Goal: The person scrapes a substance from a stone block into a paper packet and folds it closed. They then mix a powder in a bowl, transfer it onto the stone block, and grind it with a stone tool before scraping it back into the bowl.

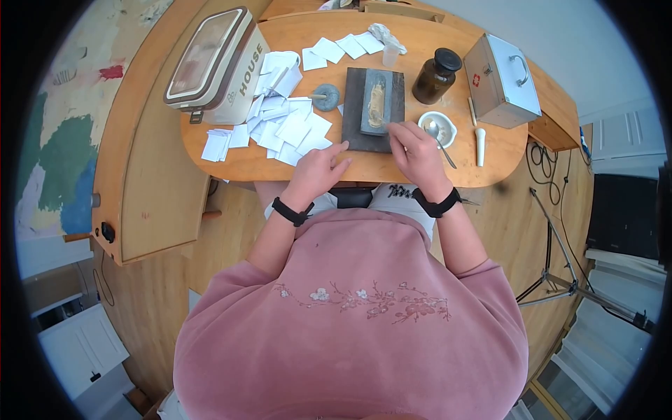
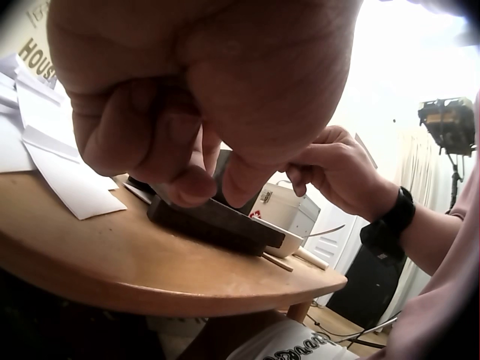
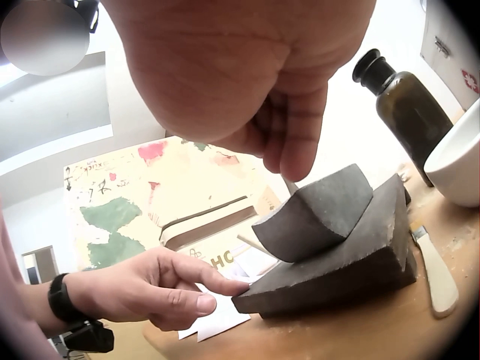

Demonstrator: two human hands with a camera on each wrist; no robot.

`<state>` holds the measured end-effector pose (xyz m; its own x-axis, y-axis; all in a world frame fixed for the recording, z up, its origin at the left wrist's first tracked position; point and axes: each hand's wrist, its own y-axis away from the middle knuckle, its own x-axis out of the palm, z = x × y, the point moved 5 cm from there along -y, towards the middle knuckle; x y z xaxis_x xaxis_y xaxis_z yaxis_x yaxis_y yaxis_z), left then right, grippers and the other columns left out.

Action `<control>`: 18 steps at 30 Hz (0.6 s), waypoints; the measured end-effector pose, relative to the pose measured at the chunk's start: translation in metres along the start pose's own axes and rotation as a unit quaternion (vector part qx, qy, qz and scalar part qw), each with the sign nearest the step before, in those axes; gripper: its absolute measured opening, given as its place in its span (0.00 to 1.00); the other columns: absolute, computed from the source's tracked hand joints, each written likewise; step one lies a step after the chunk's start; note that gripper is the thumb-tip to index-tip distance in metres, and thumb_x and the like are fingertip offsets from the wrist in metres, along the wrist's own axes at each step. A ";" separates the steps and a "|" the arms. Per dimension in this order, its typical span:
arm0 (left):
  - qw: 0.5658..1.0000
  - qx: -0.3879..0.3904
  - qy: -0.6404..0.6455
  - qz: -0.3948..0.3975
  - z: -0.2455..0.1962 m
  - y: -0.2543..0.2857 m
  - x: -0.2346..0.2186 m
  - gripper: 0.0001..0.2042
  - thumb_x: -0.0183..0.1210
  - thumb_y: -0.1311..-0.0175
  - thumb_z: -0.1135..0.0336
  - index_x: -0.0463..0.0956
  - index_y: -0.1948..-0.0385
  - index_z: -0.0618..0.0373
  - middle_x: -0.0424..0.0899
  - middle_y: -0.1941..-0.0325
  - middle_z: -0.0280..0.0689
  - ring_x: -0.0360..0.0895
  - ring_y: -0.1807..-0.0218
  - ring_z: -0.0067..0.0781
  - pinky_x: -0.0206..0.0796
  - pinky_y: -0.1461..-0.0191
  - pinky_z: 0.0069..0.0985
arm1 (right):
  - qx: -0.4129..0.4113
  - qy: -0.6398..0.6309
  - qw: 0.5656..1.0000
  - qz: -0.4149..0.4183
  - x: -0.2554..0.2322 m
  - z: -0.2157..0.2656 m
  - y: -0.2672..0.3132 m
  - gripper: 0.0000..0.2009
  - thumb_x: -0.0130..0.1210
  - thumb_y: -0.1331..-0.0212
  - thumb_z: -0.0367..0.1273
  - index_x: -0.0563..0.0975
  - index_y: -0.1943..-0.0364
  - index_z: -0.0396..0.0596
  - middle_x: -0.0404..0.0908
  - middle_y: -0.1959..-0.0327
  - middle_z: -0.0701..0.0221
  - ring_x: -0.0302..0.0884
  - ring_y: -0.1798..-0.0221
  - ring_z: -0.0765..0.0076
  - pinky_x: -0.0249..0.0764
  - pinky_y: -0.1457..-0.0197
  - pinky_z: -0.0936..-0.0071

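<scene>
A grey stone grinding trough (image 1: 367, 119) with tan powder (image 1: 376, 105) in its hollow sits on a dark rectangular slab (image 1: 355, 80). My left hand (image 1: 320, 168) is at the slab's near left corner; in the right wrist view its index fingertip touches that corner, the thumb apart below. Over the trough's near end is my right hand (image 1: 418, 148), its fingers curled in and thumb close to them. No object shows between them, though the palm hides part of the grip in the right wrist view. Left of the slab lies a round grey grinding wheel (image 1: 325, 97) with a wooden axle.
Many white paper squares (image 1: 290, 129) cover the left, beside a lidded storage box (image 1: 231, 84). On the right stand a brown bottle (image 1: 435, 77), a white bowl (image 1: 446, 124) with a spoon (image 1: 444, 145), a brush (image 1: 480, 147) and a metal case (image 1: 500, 80). A small plastic cup (image 1: 390, 56) is behind.
</scene>
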<state>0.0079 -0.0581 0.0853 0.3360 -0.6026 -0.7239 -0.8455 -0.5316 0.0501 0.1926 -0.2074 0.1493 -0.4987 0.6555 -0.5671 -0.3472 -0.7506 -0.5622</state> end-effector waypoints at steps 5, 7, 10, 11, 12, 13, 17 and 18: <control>1.000 0.009 -0.003 -0.007 -0.001 -0.001 0.000 0.20 0.69 0.24 0.57 0.88 0.37 0.57 0.78 0.81 0.45 0.80 0.75 0.52 0.70 0.66 0.47 | 0.000 -0.003 1.000 0.031 0.001 -0.002 -0.001 0.11 0.64 0.33 0.19 0.87 0.49 0.39 0.87 0.60 0.56 0.87 0.58 0.42 0.83 0.55 0.55; 1.000 -0.001 -0.003 0.002 -0.001 -0.001 -0.001 0.20 0.69 0.24 0.57 0.88 0.37 0.57 0.78 0.81 0.45 0.80 0.75 0.52 0.70 0.66 0.47 | 0.005 0.002 1.000 0.027 -0.003 -0.003 -0.002 0.11 0.63 0.34 0.19 0.87 0.50 0.39 0.87 0.60 0.56 0.88 0.58 0.42 0.83 0.55 0.55; 1.000 0.002 0.001 -0.003 0.000 0.000 0.000 0.20 0.69 0.24 0.57 0.88 0.37 0.57 0.79 0.81 0.45 0.80 0.74 0.52 0.71 0.66 0.46 | 0.015 -0.001 0.999 0.028 -0.011 -0.001 -0.002 0.11 0.63 0.34 0.19 0.87 0.50 0.39 0.88 0.59 0.57 0.88 0.58 0.42 0.84 0.55 0.55; 1.000 0.002 0.002 -0.002 0.000 0.000 0.000 0.20 0.69 0.24 0.57 0.88 0.37 0.57 0.79 0.81 0.45 0.80 0.74 0.52 0.71 0.66 0.46 | 0.001 -0.006 0.999 0.046 -0.011 0.002 -0.001 0.11 0.64 0.34 0.19 0.87 0.50 0.39 0.88 0.59 0.57 0.88 0.58 0.42 0.84 0.54 0.55; 1.000 0.005 0.002 -0.004 0.000 0.000 0.000 0.20 0.69 0.24 0.57 0.88 0.37 0.57 0.79 0.81 0.45 0.81 0.74 0.52 0.71 0.66 0.46 | -0.012 -0.012 0.998 0.063 -0.010 0.004 0.000 0.11 0.64 0.34 0.19 0.87 0.50 0.39 0.88 0.59 0.57 0.88 0.58 0.43 0.84 0.54 0.55; 1.000 0.008 0.002 -0.006 0.000 0.000 0.000 0.20 0.68 0.24 0.57 0.88 0.37 0.57 0.79 0.81 0.45 0.81 0.74 0.51 0.71 0.65 0.46 | -0.012 -0.012 0.998 0.063 -0.010 0.003 0.001 0.11 0.64 0.34 0.19 0.87 0.50 0.39 0.88 0.59 0.57 0.88 0.58 0.43 0.84 0.54 0.55; 1.000 0.007 0.007 -0.008 0.000 0.000 -0.001 0.20 0.68 0.24 0.57 0.88 0.37 0.56 0.79 0.80 0.45 0.81 0.74 0.51 0.71 0.65 0.46 | -0.015 0.013 0.997 0.068 -0.008 -0.004 0.005 0.11 0.64 0.35 0.19 0.87 0.50 0.39 0.88 0.58 0.58 0.88 0.57 0.44 0.84 0.54 0.55; 1.000 0.004 0.006 -0.004 -0.001 0.000 -0.001 0.20 0.68 0.24 0.57 0.88 0.37 0.57 0.79 0.80 0.45 0.80 0.74 0.52 0.71 0.65 0.46 | -0.018 0.013 0.998 0.060 -0.009 -0.004 0.004 0.11 0.63 0.35 0.19 0.87 0.50 0.39 0.88 0.58 0.57 0.88 0.57 0.44 0.84 0.54 0.55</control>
<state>0.0078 -0.0581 0.0862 0.3485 -0.6052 -0.7157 -0.8455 -0.5326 0.0388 0.1985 -0.2157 0.1495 -0.5145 0.5636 -0.6463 -0.2575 -0.8204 -0.5105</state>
